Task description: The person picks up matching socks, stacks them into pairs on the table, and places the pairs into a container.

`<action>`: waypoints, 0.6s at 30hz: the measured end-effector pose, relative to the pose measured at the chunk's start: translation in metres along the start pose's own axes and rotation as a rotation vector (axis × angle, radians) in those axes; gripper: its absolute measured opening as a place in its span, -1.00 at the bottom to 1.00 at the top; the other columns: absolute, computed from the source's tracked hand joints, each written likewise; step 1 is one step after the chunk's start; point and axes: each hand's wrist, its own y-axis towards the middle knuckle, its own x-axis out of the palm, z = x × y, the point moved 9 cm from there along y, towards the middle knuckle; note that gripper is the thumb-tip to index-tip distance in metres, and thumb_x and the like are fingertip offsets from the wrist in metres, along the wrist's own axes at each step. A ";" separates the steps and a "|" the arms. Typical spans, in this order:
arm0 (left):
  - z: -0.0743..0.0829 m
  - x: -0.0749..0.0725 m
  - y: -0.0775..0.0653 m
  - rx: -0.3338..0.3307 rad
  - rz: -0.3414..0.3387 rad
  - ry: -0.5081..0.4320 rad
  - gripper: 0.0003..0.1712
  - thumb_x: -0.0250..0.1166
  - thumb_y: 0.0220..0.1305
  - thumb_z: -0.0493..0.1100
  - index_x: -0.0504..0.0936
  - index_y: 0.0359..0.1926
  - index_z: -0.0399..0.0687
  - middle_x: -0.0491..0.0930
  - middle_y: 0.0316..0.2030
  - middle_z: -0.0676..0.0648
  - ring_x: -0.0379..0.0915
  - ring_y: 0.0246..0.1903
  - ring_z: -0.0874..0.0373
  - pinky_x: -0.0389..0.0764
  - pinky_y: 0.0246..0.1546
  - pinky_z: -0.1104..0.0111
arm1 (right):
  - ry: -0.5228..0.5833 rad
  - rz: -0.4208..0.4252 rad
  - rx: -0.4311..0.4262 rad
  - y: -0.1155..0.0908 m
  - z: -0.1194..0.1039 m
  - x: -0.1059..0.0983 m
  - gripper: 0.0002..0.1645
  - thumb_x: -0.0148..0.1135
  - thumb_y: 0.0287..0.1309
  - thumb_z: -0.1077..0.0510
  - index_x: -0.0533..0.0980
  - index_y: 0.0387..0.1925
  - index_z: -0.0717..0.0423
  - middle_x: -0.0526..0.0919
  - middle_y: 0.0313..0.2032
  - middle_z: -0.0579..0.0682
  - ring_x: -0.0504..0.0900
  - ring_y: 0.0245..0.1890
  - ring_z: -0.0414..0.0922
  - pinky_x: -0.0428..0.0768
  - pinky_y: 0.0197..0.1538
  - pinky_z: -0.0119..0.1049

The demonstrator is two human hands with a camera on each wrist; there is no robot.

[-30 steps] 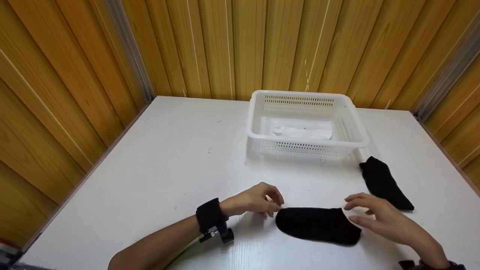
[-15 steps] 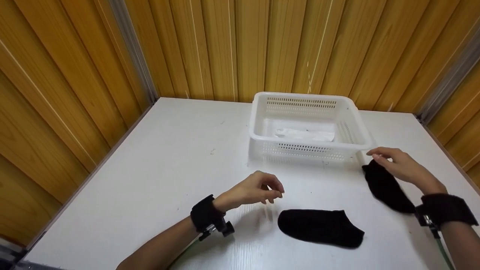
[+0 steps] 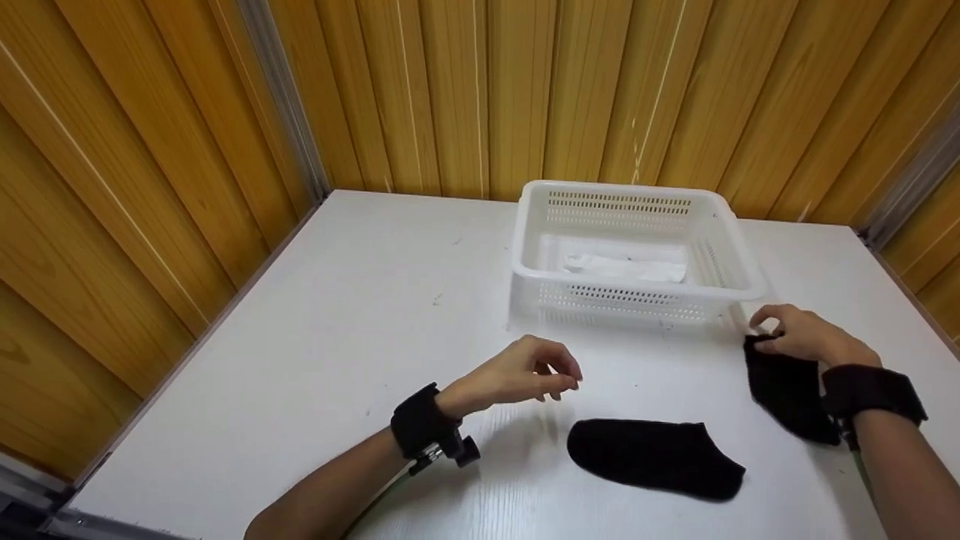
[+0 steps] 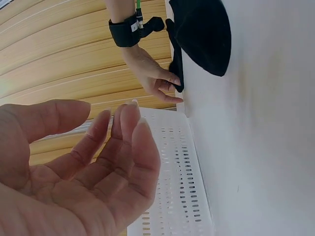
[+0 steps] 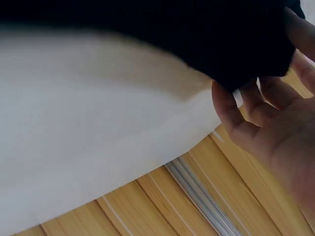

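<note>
One black ankle sock (image 3: 656,459) lies flat on the white table, its toe to the left and its opening to the right. Above and left of that toe hovers my left hand (image 3: 525,371), holding nothing, fingers loosely bent; the left wrist view shows the bare palm (image 4: 93,172). At the right, my right hand (image 3: 814,336) pinches the upper end of a second black sock (image 3: 787,394) between thumb and fingers. In the right wrist view this sock (image 5: 221,39) hangs from the fingers, and its far part is out of frame.
A white perforated plastic basket (image 3: 637,289) stands at the back, right of centre, with a flat white item (image 3: 626,268) on its floor. Wood-patterned panels (image 3: 450,97) wall the table (image 3: 337,315) at the back and sides.
My right hand has left the flat sock's opening, reached right to the second sock, and taken hold of its upper end. My left hand has lifted off the flat sock's toe.
</note>
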 end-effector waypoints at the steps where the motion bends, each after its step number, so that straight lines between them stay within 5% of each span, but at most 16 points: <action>1: 0.000 0.000 0.000 -0.003 0.000 0.000 -0.91 0.21 0.13 -0.26 0.61 -0.32 -0.12 0.58 -0.43 0.04 0.51 -0.42 -0.11 0.50 -0.53 0.44 | -0.007 0.011 -0.005 -0.003 -0.001 -0.001 -0.58 0.21 0.04 0.09 0.44 -0.16 0.34 0.51 -0.28 0.33 0.48 -0.29 0.16 0.46 -0.31 -0.06; 6: 0.000 0.002 0.001 -0.005 -0.004 0.027 -0.91 0.21 0.12 -0.27 0.62 -0.32 -0.11 0.58 -0.44 0.07 0.52 -0.46 0.04 0.50 -0.54 0.45 | -0.050 0.153 -0.058 -0.030 -0.021 -0.013 -0.82 0.27 -0.02 0.12 0.50 -0.48 0.17 0.51 -0.51 -0.04 0.41 -0.49 -0.10 0.39 -0.43 -0.21; 13: 0.012 0.008 0.009 0.049 -0.015 0.061 -0.90 0.19 0.11 -0.29 0.61 -0.32 -0.09 0.58 -0.40 0.04 0.53 -0.48 0.16 0.52 -0.49 0.43 | -0.044 0.339 -0.084 -0.077 -0.070 -0.040 -0.80 0.35 -0.09 0.06 0.52 -0.49 0.07 0.54 -0.53 -0.10 0.44 -0.52 -0.18 0.42 -0.49 -0.31; 18: 0.021 0.017 0.020 0.088 -0.007 0.086 -0.90 0.22 0.09 -0.28 0.59 -0.32 -0.05 0.58 -0.40 0.06 0.53 -0.44 0.24 0.53 -0.44 0.46 | -0.121 0.501 -0.208 -0.101 -0.122 -0.062 -0.82 0.41 -0.18 0.16 0.53 -0.51 0.01 0.56 -0.54 -0.16 0.45 -0.55 -0.27 0.42 -0.51 -0.36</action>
